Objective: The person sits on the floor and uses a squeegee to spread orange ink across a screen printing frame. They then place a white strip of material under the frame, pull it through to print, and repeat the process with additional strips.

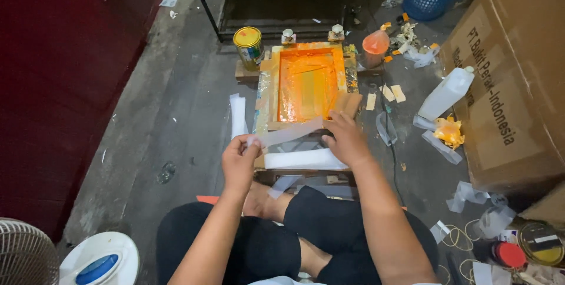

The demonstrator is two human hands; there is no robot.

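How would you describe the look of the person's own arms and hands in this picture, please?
Both arms are bare from the lower edge of the picture to the fingertips, with no sleeves showing on them. The left hand and the right hand wear no gloves, and no watch, ring or band can be made out. There are no cables or markings. Whether paint stains the fingers is too small to tell.

Left of the orange screen frame [306, 82] the grey floor [165, 102] lies open apart from a white strip [238, 114] just beside the frame, up to the dark red wall [65, 73]. The right side is crowded: a white bottle [446, 93], tape scraps [438, 144] and a big cardboard box [512, 73]. Behind the frame stand a yellow can [248, 44] and an orange cup [375, 47]. A fan [23, 255] blocks the near left corner.
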